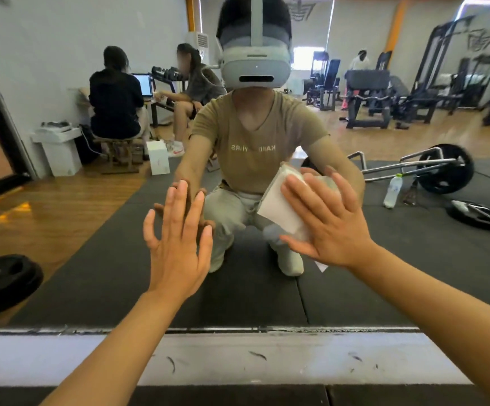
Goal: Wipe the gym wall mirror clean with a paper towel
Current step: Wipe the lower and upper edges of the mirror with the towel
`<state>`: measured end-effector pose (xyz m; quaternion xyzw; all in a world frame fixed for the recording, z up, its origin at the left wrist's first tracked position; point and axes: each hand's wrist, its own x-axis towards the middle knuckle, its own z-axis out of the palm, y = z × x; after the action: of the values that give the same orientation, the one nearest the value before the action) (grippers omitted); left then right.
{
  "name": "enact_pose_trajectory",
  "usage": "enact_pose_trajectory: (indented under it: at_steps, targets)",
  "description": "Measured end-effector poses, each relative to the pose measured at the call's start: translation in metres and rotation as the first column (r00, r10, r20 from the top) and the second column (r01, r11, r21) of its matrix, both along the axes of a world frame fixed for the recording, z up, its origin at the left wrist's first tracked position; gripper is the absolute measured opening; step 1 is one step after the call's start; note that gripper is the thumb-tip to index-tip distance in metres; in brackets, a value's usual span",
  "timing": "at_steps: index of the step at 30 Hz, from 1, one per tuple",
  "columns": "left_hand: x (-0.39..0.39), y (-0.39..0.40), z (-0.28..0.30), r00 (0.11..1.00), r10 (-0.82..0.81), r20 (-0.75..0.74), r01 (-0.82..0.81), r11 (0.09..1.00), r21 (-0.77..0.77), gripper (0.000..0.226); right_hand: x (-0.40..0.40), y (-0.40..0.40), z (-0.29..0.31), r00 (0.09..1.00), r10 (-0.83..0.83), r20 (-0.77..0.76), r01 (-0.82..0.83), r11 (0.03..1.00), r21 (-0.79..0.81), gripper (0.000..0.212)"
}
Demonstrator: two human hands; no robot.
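Note:
The wall mirror [97, 253] fills most of the view and reflects me squatting in front of it. My right hand [330, 221] lies flat with spread fingers, pressing a folded white paper towel [278, 208] against the glass right of centre. My left hand [176, 238] rests open, palm on the glass, fingers apart, meeting its own reflection. It holds nothing.
Below the glass run the mirror's lower edge [208, 329] and a scuffed white wall strip [237, 358]. In the reflection lie a black floor mat, a weight plate [0, 282], a barbell [431, 168], a water bottle [392, 191], gym machines and people seated at a laptop.

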<state>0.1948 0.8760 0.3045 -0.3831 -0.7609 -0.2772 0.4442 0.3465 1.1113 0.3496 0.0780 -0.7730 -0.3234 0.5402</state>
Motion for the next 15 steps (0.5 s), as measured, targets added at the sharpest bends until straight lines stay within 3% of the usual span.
enact_pose_trajectory:
  at_steps: [3, 7, 15]
  targets:
    - [-0.002, -0.002, -0.001, 1.0, 0.006, -0.009, -0.006, 1.0, -0.02, 0.059, 0.01, 0.017, 0.001, 0.987, -0.134, 0.085, 0.117, 0.977, 0.179, 0.077]
    - [-0.004, -0.003, 0.0, 1.0, -0.005, -0.01, 0.004, 0.999, -0.032, 0.06, 0.013, 0.035, 0.006, 0.963, -0.267, 0.047, 0.225, 0.882, 0.414, 0.05]
    - [-0.006, -0.009, 0.002, 0.999, -0.033, -0.017, 0.032, 0.998, -0.055, 0.061, 0.012, 0.016, 0.026, 0.987, -0.066, 0.146, 0.021, 0.957, 0.288, 0.043]
